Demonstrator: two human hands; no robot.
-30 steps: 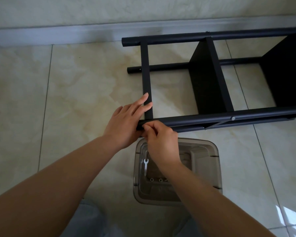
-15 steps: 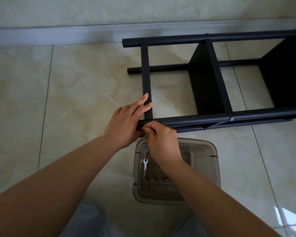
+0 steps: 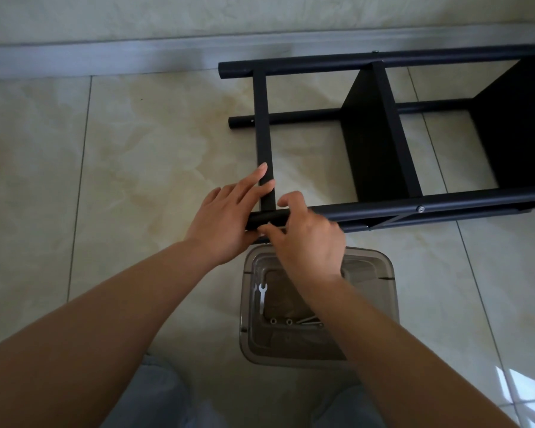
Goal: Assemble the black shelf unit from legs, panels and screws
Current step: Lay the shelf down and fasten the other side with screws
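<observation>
The black shelf unit lies on its side on the tiled floor, with its near leg [image 3: 445, 205] running left to right. My left hand [image 3: 226, 223] rests on that leg's left end, its straight fingers lying along the crossbar [image 3: 261, 118]. My right hand [image 3: 309, 242] is curled at the same end, forefinger over the top of the leg. Its thumb and fingers pinch a small pale piece, seemingly a screw, against the leg's front. Two black panels [image 3: 371, 143] [image 3: 519, 125] stand between the legs. A fitted screw [image 3: 420, 209] shows farther right on the near leg.
A clear plastic bin [image 3: 371, 273] stands on the floor just below my hands, holding a small wrench [image 3: 262, 296], loose nuts [image 3: 280, 321] and bolts. The far leg [image 3: 322, 64] lies close to the wall's skirting. My knees are at the bottom edge.
My right hand has shifted a little to the right and its forefinger has lifted onto the top of the leg. My left hand and the shelf have stayed in place.
</observation>
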